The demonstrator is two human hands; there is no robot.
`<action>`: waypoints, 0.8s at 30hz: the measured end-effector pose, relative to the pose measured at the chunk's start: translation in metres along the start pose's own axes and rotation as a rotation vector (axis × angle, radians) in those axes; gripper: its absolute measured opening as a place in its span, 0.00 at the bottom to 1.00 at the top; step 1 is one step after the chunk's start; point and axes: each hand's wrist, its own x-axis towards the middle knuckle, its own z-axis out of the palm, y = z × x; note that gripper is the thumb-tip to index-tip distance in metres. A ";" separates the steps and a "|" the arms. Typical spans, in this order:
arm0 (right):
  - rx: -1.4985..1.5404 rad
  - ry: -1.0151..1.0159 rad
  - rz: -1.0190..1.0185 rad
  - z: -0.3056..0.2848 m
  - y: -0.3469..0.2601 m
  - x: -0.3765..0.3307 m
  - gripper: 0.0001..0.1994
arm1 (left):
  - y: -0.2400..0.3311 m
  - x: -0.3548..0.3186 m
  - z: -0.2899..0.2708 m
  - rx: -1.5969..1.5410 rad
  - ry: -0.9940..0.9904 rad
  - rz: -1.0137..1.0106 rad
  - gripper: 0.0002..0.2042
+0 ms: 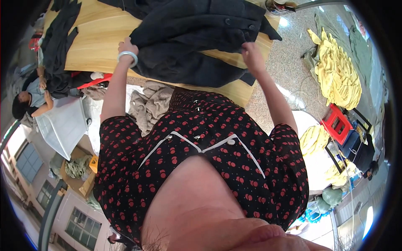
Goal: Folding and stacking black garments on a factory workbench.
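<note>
A black buttoned coat point(188, 31) lies spread across the wooden table point(94, 46) in front of me. Two dark buttons show near its upper right part. My left hand point(127, 47), below which a pale bangle point(127, 58) circles the wrist, is closed on the coat's left edge. On the other side my right hand point(252, 56) pinches the coat's right edge, its fingertips partly hidden by the cloth. Between the hands the fabric is folded and rumpled, and a lower flap hangs toward the table's near edge.
More black garments point(58, 37) lie at the table's left end, near a person point(35, 94) beside a white bin point(63, 123). Grey-brown cloth point(149, 104) is heaped below the near edge. To the right are a yellow fabric pile point(337, 69) and a red stool point(338, 124).
</note>
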 end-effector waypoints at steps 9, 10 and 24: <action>-0.203 0.139 0.157 0.043 -0.005 -0.006 0.18 | 0.238 -0.034 0.009 -0.514 0.244 1.053 0.07; -0.213 0.143 0.166 0.046 -0.002 -0.007 0.18 | 0.266 -0.038 0.015 -0.435 0.176 1.057 0.08; -0.239 0.120 0.178 0.039 0.016 0.008 0.16 | 0.364 -0.016 0.049 -0.473 -0.154 0.884 0.19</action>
